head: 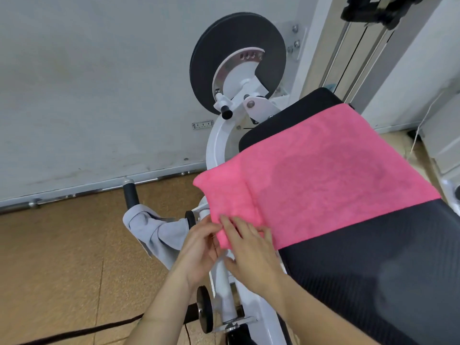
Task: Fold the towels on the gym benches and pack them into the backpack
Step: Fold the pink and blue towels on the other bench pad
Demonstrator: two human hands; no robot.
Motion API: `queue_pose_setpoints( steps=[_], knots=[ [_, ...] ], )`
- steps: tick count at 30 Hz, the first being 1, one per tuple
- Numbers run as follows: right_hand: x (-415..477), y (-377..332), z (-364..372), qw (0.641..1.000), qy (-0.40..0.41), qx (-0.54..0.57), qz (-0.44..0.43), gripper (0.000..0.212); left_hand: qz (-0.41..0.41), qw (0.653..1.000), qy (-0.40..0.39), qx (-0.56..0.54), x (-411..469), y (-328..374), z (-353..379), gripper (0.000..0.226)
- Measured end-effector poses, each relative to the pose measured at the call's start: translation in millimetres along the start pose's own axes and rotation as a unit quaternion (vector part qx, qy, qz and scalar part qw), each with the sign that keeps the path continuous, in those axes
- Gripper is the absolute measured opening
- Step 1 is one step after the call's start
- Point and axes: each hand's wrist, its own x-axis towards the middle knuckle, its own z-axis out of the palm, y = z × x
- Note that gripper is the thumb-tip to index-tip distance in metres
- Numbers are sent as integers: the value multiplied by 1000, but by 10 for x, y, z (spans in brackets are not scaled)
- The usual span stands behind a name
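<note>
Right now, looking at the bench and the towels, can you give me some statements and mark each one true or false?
1. The pink towel lies spread across the black bench. True.
2. Both hands are at the towel's near corner. True: left hand, right hand.
3. The grey towel is folded on the bench. False: it hangs crumpled from a handle beside the bench.
4. The backpack stands on the bench. False: no backpack is in view.

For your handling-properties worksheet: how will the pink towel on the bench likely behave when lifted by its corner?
The pink towel probably droops: its edge already hangs limp over the bench. Its fluffy pile suggests it grips rather than slips. Both hands pinch one corner, so it seems light.
</note>
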Motion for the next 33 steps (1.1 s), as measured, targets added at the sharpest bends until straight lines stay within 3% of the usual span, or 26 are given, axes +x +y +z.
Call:
queue_pose_setpoints(
  steps=[2, 4, 6, 9, 13, 15, 19, 22, 25, 29, 31, 33],
  knots=[
    [135, -150, 71, 997, 32, 58, 51, 69, -16, 998, 36, -48, 62, 56, -56, 26],
    [212, -223, 75, 989, 37, 129, 60, 46, -25, 991, 124, -32, 137, 89, -134, 15],
    [256, -272, 79, 987, 15, 157, 34, 41, -27, 980, 192, 34, 188, 105, -203, 9],
    [271, -380, 88, 981, -8, 192, -2, 30, -21, 968, 198, 153, 127, 145, -175, 11],
    [220, -555, -11, 946, -113, 302, 17, 16, 40, 939, 249, 232, 5, 222, -239, 32],
    [188, -431, -219, 945, -124, 302, 30, 19, 87, 929, 264, 243, -10, 253, -327, 41],
    [46, 420, -814, 978, 53, 115, 167, 38, 170, 916, 216, 292, 15, 284, -161, 47],
    [-204, 1111, -1135, 944, 143, -12, 298, 43, 234, 907, 132, 324, 54, 268, 251, 45],
    [-359, 1417, -1205, 916, 134, -87, 369, 52, 282, 882, 75, 370, 157, 191, 699, 36],
    [-503, 1492, -1229, 886, 151, -98, 427, 62, 282, 875, -6, 392, 371, -110, 1307, 25],
    [-605, 1514, -1274, 880, 150, -91, 441, 58, 245, 877, -56, 410, 482, -322, 1530, 23],
    [-684, 1541, -1329, 881, 134, -59, 450, 48, 177, 852, -129, 476, 526, -508, 1632, 33]
  ],
)
